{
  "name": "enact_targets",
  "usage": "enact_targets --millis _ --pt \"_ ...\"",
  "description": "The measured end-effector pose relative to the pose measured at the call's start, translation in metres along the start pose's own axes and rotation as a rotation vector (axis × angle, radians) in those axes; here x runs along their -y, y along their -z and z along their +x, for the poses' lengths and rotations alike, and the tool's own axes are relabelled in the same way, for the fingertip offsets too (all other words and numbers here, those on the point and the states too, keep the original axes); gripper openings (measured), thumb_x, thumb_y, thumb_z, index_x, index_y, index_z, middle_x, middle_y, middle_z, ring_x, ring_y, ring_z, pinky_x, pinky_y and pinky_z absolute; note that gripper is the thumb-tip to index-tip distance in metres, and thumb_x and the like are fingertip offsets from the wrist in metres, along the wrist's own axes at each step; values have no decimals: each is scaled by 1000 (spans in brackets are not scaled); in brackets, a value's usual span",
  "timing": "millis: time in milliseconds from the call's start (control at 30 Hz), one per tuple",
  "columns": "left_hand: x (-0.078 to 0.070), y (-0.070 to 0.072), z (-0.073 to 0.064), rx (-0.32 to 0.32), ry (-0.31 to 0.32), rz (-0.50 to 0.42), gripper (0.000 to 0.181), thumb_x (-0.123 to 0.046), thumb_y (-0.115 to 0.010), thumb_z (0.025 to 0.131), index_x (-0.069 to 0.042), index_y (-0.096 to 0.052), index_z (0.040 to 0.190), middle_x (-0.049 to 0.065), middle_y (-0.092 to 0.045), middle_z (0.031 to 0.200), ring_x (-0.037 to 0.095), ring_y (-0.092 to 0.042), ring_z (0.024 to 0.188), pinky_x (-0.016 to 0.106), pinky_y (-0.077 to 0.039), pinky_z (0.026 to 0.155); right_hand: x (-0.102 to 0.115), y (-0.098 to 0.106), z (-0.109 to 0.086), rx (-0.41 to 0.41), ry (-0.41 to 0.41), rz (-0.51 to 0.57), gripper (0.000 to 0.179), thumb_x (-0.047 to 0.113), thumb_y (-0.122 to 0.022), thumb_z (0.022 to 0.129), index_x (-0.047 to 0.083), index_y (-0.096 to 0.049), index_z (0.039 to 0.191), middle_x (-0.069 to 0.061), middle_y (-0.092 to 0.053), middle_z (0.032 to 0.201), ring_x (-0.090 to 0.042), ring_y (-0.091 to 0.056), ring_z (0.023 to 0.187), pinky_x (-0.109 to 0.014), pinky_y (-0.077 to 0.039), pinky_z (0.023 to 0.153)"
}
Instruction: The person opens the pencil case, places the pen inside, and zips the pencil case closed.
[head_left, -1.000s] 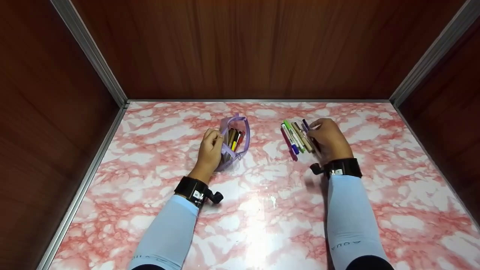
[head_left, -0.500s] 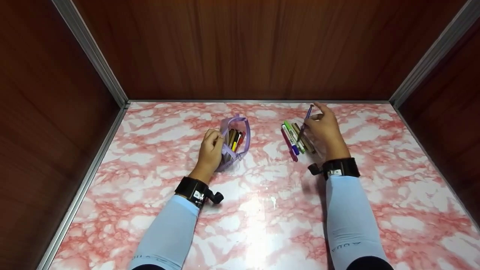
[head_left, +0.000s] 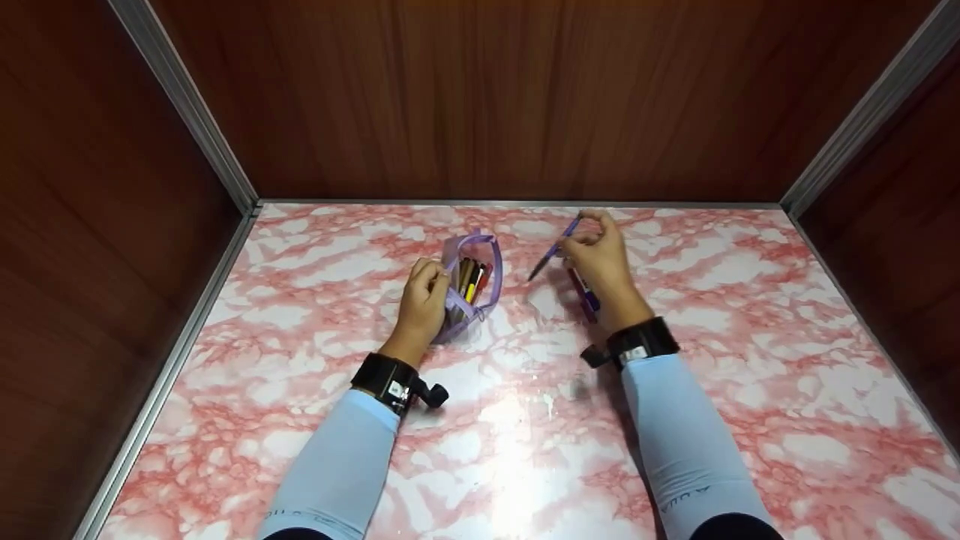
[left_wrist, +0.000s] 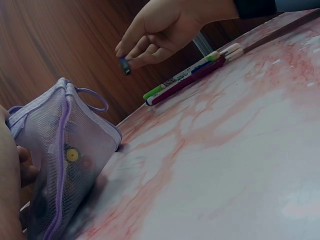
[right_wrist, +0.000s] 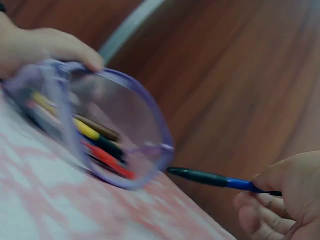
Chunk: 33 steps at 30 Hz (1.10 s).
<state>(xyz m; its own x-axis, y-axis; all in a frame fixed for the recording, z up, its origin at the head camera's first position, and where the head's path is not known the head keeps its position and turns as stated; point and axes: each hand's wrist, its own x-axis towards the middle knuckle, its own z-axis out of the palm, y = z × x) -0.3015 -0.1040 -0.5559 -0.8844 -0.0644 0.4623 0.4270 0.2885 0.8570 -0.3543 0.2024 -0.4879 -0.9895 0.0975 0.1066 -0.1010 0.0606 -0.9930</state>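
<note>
My left hand [head_left: 424,300] grips the near-left edge of a purple mesh pencil case [head_left: 495,281], whose mouth gapes toward the right. Several pens and markers [right_wrist: 92,131] lie inside it, yellow, red, brown and black among them. Between the fingertips of my right hand [head_left: 604,262] is a slim blue pen [head_left: 556,246] with a dark lower end. It is held aslant above the table, its dark end pointing down and left toward the case. In the right wrist view the blue pen [right_wrist: 215,178] appears close to the case's opening, though the gap is hard to judge.
Beneath my right hand, more pens lie on the table, a purple pen [head_left: 587,307] and a green marker [left_wrist: 154,93] among them. The tabletop [head_left: 337,247] has a red and white marbled pattern. Brown wooden panels [head_left: 480,97] enclose it at the back and sides.
My right hand has picked the blue pen up from beside the loose pens, tilted it and carried it left toward the pencil case. The left hand and the case have barely moved.
</note>
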Motion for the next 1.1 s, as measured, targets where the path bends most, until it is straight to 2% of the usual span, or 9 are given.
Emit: enact_targets --millis 200,367,533,633,700,833,967,1033,1100 --pt "-1 0 -1 8 -13 -28 16 -4 -60 109 2 -65 95 16 -63 113 23 -58 106 32 -49 94 -9 -39 -14 24 27 8 63 -9 -79 96 -1 -52 152 6 -78 79 -16 -81 74 -36 -70 73" --pt "-2 0 -1 6 -11 -35 15 -4 -61 109 1 -67 96 17 -65 116 24 -61 108 33 -51 97 -16 -62 -26 61 25 -77 62 -4 -84 94 0 -54 149 7 -78 81 -8 -75 71 -24 -64 69" --pt "-2 0 -1 14 -15 -52 17 -2 -59 110 3 -64 95 18 -63 114 24 -61 112 31 -55 100 -18 -78 -33 87 -40 8 59 -10 -82 93 -3 -54 145 2 -74 79 -11 -76 68 -29 -68 68" --pt "-1 1 -1 21 -8 -70 17 -2 -57 111 4 -62 96 16 -60 113 24 -60 113 31 -59 103 -19 -84 -35 119 -101 86 56 -15 -79 93 -9 -54 143 -1 -74 79 -17 -79 70 -35 -71 73" --pt "-2 1 -1 26 -6 -69 17 -2 -56 111 5 -62 97 17 -59 113 25 -60 113 35 -60 106 -19 -86 -37 165 -133 78 55 -14 -76 96 -10 -57 147 -7 -78 85 -17 -80 73 -35 -71 77" --pt "-2 1 -1 22 -3 -67 17 -3 -56 112 5 -63 97 16 -59 112 23 -60 113 35 -60 106 -18 -90 -42 301 -130 -75 55 -8 -75 101 -1 -65 154 -20 -84 118 -21 -83 97 -33 -70 90" --pt "-2 1 -1 1 -7 -81 19 -2 -57 112 3 -62 94 11 -58 108 18 -58 110 27 -57 100 -16 -92 -46 414 6 -337 43 1 -76 102 5 -75 146 -20 -80 138 -30 -79 119 -31 -66 98" --pt "-1 0 -1 -12 -15 -91 19 -1 -58 111 3 -62 93 9 -57 106 18 -57 107 25 -56 97 -15 -91 -46 421 54 -402 36 4 -77 102 5 -80 138 -20 -80 136 -29 -79 115 -28 -64 94" --pt "-1 0 -1 -22 -25 -101 18 -1 -60 110 3 -63 93 10 -58 105 19 -58 107 25 -56 96 -15 -89 -46 407 40 -396 30 5 -77 102 5 -83 132 -20 -82 128 -26 -78 101 -26 -63 82"
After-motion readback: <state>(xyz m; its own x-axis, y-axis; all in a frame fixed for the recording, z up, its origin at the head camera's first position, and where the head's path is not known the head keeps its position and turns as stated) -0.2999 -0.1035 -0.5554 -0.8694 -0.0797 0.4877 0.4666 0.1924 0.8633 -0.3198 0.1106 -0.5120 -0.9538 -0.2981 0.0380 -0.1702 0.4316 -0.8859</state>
